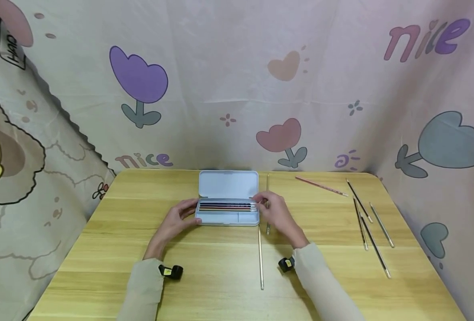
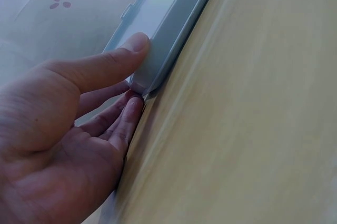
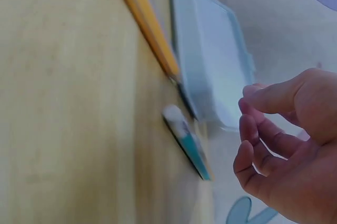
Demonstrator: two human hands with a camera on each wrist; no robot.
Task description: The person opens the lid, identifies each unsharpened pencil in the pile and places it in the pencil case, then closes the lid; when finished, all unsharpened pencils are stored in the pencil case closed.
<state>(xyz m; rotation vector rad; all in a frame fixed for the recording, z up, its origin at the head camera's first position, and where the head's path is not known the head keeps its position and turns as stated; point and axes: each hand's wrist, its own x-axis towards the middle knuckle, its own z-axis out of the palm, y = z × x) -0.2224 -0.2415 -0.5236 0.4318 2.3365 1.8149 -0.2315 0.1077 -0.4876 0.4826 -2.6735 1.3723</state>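
A light blue pencil case (image 1: 216, 217) stands on the wooden table with its lid (image 1: 228, 183) raised at the back. Several pencils (image 1: 225, 207) lie side by side in its rear compartment. My left hand (image 1: 176, 218) grips the case's left end, thumb over the front corner and fingers round the side. At the right end hovers my right hand (image 1: 276, 209), its fingertips by the pencils' ends. In the right wrist view its thumb and forefinger (image 3: 247, 105) come together with nothing visible between them. Beneath that hand a pencil (image 1: 268, 228) lies on the table, partly hidden.
A yellowish pencil (image 1: 261, 263) points toward me from the case's front right corner. To the right lie a pink pencil (image 1: 321, 186) and several dark pencils (image 1: 375, 245), some crossing, plus a grey-green one (image 1: 382, 225). A patterned curtain (image 1: 220, 89) hangs behind the table.
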